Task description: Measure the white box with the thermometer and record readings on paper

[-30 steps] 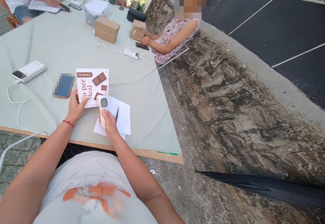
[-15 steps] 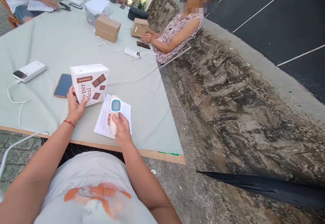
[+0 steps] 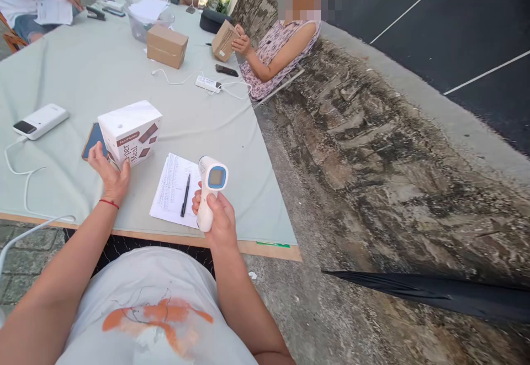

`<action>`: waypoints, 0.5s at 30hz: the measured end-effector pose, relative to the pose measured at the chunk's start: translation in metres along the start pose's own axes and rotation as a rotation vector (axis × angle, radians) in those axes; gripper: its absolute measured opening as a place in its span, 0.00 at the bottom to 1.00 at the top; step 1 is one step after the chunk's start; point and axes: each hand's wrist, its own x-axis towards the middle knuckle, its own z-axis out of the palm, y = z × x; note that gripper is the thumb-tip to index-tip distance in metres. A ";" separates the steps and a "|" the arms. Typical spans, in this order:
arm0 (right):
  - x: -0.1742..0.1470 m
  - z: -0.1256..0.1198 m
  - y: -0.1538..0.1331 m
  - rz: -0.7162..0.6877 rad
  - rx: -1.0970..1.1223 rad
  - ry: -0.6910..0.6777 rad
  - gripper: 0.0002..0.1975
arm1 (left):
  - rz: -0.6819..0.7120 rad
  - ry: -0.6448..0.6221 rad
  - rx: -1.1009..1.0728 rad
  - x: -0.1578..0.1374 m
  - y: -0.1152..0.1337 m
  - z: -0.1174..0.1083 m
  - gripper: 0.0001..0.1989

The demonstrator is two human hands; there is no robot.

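Note:
My left hand (image 3: 110, 174) is at the lower left corner of a white box (image 3: 130, 127) printed "NutriMotion" with chocolate pieces. Its fingers are spread apart over the phone, and the thumb lies against the box's lower edge. Partly hidden behind the box is a phone (image 3: 91, 139). In my right hand (image 3: 221, 216) is a white infrared thermometer (image 3: 209, 194), gripped by the handle, its blue-rimmed screen facing me. Printed papers (image 3: 169, 188) lie left of the thermometer, with a black pen (image 3: 185, 195) across them.
A white power bank (image 3: 40, 122) with a cable sits at the left of the table (image 3: 223, 138). Farther off are a cardboard box (image 3: 167, 46), a plastic bin (image 3: 143, 27) and a power strip (image 3: 208, 83). One seated person handles a smaller carton (image 3: 224, 40); two others sit beyond.
The thermometer has moved right and turned, uncovering the pen. The white box has tipped to show more of its top, and my left fingers have spread. The seated person's carton has tilted.

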 end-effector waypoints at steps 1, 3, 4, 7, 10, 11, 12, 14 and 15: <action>0.003 -0.004 0.005 -0.014 -0.045 0.040 0.24 | 0.047 0.034 0.026 -0.002 0.004 0.000 0.47; 0.013 -0.015 0.016 -0.068 -0.190 0.168 0.26 | 0.157 0.066 0.081 -0.009 0.012 0.002 0.46; 0.019 -0.022 0.022 -0.103 -0.293 0.245 0.28 | 0.207 0.054 0.096 -0.012 0.016 0.004 0.44; 0.036 -0.047 0.042 -0.131 -0.687 0.439 0.31 | 0.318 -0.100 0.121 -0.020 0.027 0.008 0.33; 0.048 -0.070 0.057 -0.033 -0.962 0.473 0.28 | 0.416 -0.341 0.186 -0.024 0.033 0.011 0.19; 0.050 -0.076 0.061 -0.010 -1.029 0.464 0.27 | 0.434 -0.432 0.204 -0.024 0.033 0.011 0.16; 0.050 -0.080 0.064 -0.005 -1.090 0.457 0.26 | 0.441 -0.524 0.221 -0.024 0.033 0.012 0.15; 0.049 -0.085 0.068 -0.067 -1.201 0.463 0.24 | 0.437 -0.691 0.248 -0.024 0.031 0.012 0.18; 0.048 -0.084 0.070 -0.132 -1.245 0.472 0.23 | 0.436 -0.755 0.262 -0.024 0.031 0.013 0.20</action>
